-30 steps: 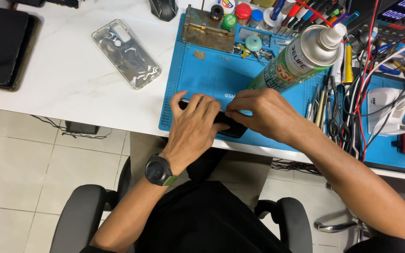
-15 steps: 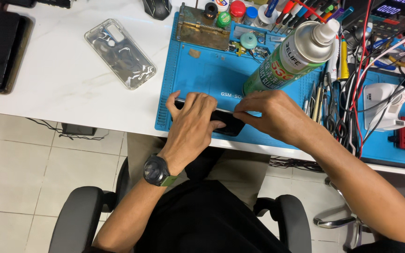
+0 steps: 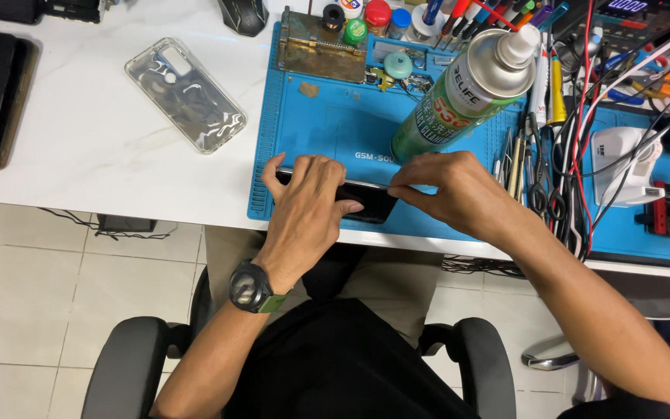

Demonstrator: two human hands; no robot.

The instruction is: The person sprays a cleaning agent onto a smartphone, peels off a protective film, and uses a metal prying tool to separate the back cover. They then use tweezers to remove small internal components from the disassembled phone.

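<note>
bare white tabletop point(image 3: 102, 155) left of blue mat point(image 3: 327, 132), spray can point(image 3: 467, 93), cables point(image 3: 583, 155) crowd right

This was an electronics repair workshop: beyond the fingers point(image 3: 327, 167) lay a blue repair mat point(image 3: 327, 128), a cleaner spray can point(image 3: 467, 89), screwdrivers point(image 3: 498, 14), tweezers point(image 3: 515, 159) and tangled test leads point(image 3: 583, 124).

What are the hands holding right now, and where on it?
A black phone lying on the blue mat: left hand covers its left part, right hand pinches its upper right edge.
</note>
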